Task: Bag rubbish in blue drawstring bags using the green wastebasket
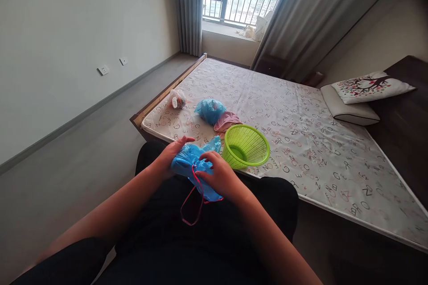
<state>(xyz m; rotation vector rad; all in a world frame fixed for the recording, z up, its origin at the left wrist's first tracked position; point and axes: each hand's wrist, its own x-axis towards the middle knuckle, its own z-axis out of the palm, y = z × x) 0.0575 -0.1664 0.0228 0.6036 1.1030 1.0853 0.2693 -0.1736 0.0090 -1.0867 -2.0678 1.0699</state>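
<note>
A blue plastic bag (187, 163) sits above the lap (214, 236), held in the left hand (168, 154), its red cord (198, 179) dangling bodyward beside the nearer right hand (221, 175), whose bent fingers touch the plastic, grip unclear.

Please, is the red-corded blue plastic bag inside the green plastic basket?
Outside: the bag is between the left hand and right hand, over the lap, beside the basket.

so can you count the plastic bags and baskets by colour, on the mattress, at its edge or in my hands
Blue plastic bags: 2 (held bag, bag beside the pink cloth)
Clear plastic bag: 1
Green basket: 1
Total: 4
</note>
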